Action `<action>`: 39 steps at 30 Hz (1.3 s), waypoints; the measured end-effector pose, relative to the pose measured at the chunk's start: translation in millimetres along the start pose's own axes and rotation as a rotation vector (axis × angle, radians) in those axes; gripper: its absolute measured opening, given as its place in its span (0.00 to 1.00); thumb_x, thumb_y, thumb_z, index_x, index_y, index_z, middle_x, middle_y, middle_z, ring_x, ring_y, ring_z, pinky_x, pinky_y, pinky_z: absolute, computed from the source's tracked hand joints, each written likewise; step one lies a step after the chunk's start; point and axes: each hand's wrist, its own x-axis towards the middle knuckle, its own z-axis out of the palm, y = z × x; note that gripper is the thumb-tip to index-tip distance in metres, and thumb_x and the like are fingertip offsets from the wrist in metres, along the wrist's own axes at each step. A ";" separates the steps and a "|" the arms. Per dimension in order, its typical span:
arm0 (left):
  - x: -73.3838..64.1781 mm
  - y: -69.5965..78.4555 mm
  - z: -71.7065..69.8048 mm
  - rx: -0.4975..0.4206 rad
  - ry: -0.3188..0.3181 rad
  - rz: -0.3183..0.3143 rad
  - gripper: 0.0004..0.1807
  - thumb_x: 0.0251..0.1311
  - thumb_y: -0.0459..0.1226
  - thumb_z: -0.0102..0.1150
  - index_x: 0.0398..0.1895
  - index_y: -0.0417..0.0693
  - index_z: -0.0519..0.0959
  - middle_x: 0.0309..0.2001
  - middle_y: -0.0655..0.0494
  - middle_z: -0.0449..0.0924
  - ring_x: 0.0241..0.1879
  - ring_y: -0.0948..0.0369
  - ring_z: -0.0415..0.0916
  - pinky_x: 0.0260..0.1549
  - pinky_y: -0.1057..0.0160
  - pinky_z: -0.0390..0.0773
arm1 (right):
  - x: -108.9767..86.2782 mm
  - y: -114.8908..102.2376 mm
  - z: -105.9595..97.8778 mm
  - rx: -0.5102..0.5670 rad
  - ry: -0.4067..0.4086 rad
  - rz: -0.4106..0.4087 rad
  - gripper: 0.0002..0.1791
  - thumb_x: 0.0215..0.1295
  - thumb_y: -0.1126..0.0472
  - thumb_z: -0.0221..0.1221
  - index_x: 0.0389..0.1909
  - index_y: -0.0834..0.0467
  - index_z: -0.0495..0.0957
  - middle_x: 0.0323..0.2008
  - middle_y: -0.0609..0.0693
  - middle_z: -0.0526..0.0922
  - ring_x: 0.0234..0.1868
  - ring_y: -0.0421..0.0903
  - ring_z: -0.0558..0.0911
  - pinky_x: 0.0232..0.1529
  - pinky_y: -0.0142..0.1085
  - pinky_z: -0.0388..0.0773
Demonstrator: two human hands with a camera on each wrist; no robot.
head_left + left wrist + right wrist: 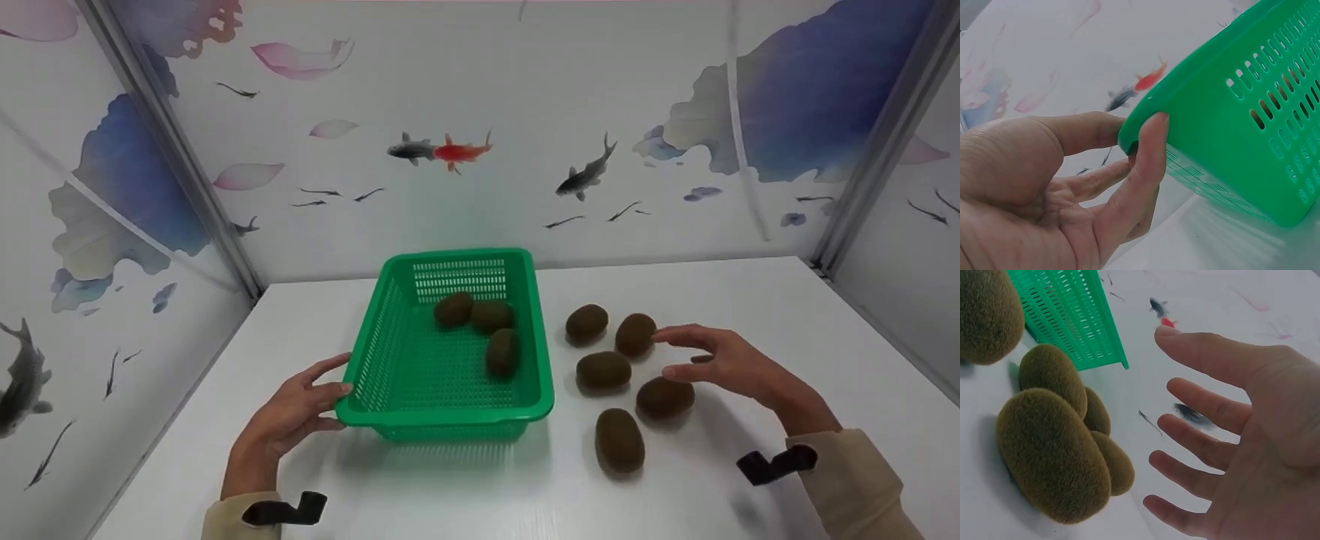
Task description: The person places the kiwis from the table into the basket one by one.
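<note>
A green plastic basket [450,414] stands on the table with three brown, fuzzy kiwis [502,352] inside, toward its far and right sides. My left hand [292,412] pinches the basket's rim at the near left corner; the left wrist view shows thumb and fingers [1151,146] on either side of that rim. Several more kiwis [604,373] lie loose to the right of the basket. Over the rightmost of them hovers my right hand [724,364], its fingers spread apart and holding nothing. In the right wrist view a large kiwi [1053,455] lies beside the fingers, apart from them.
The white table [450,495] meets a back wall [480,90] painted with fish and petals. Side panels with metal posts [180,150] close it in at left and right. Each sleeve cuff [855,465] has a black wrist device.
</note>
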 end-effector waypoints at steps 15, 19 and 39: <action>-2.4 -1.0 -2.7 0.008 -0.003 0.004 0.44 0.68 0.41 0.61 0.80 0.45 0.48 0.50 0.54 0.83 0.46 0.62 0.85 0.42 0.61 0.86 | 4.2 36.7 6.0 0.118 -0.199 0.018 0.36 0.66 0.55 0.65 0.71 0.60 0.66 0.72 0.63 0.67 0.71 0.68 0.68 0.66 0.52 0.67; -2.5 -1.2 -2.2 0.009 0.004 -0.002 0.44 0.68 0.41 0.61 0.80 0.45 0.49 0.49 0.54 0.83 0.46 0.62 0.85 0.42 0.61 0.86 | 4.1 45.4 9.0 0.099 -0.229 0.021 0.35 0.65 0.54 0.65 0.71 0.58 0.67 0.70 0.61 0.69 0.70 0.67 0.69 0.64 0.50 0.68; -0.4 -0.6 0.5 0.004 0.002 0.005 0.43 0.68 0.41 0.60 0.80 0.45 0.49 0.49 0.54 0.83 0.45 0.61 0.86 0.39 0.63 0.86 | 0.8 58.0 7.8 0.003 -0.276 0.036 0.34 0.59 0.53 0.69 0.67 0.50 0.72 0.64 0.51 0.77 0.57 0.30 0.73 0.57 0.26 0.68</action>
